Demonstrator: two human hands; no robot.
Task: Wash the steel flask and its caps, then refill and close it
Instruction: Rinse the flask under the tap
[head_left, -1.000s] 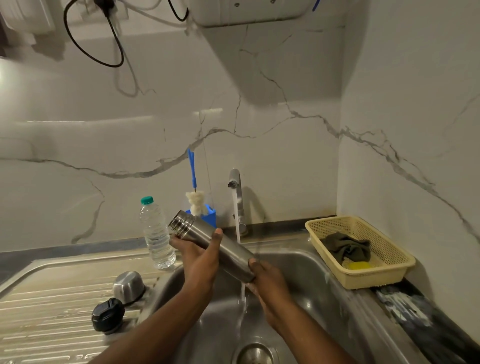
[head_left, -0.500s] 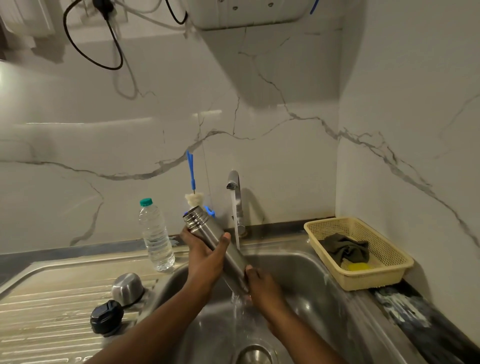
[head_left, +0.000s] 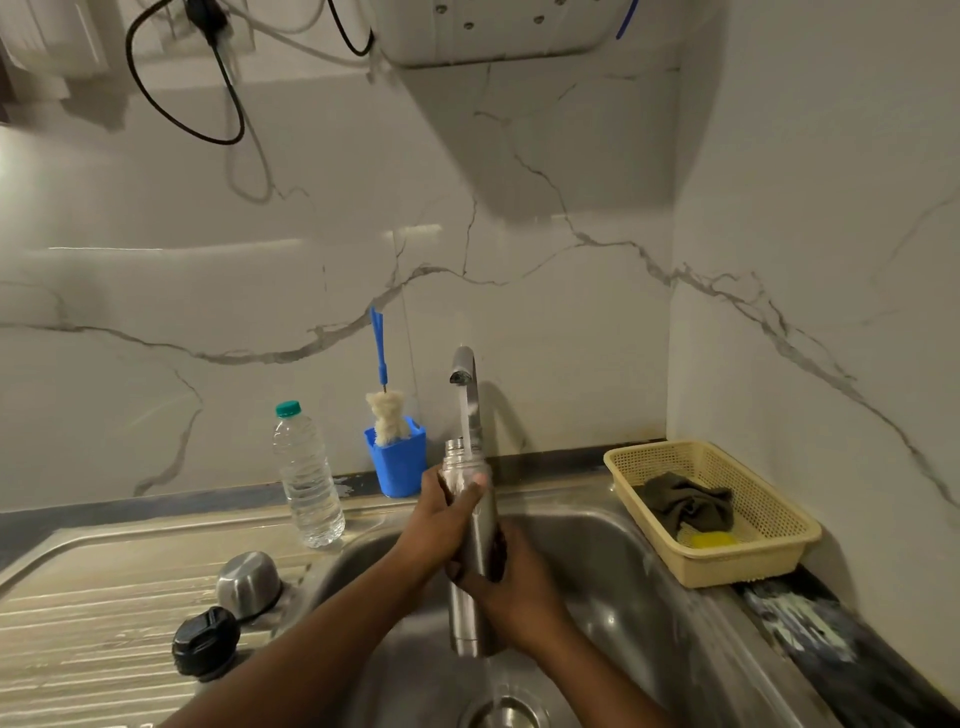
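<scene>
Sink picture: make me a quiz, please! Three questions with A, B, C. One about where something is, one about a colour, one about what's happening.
1. Where is the black cap?
A) on the draining board
B) in a drawer
C) on the floor

2. What colour is the brush holder?
A) red
B) blue
C) green

3. What is the tap doing?
A) running
B) turned off
C) wrapped in a cloth

Answers:
1 A: it lies by the steel cap, left of the basin.
2 B: the cup holding the brush is blue.
3 A: water streams down onto the steel flask, which the left hand and right hand grip.
</scene>
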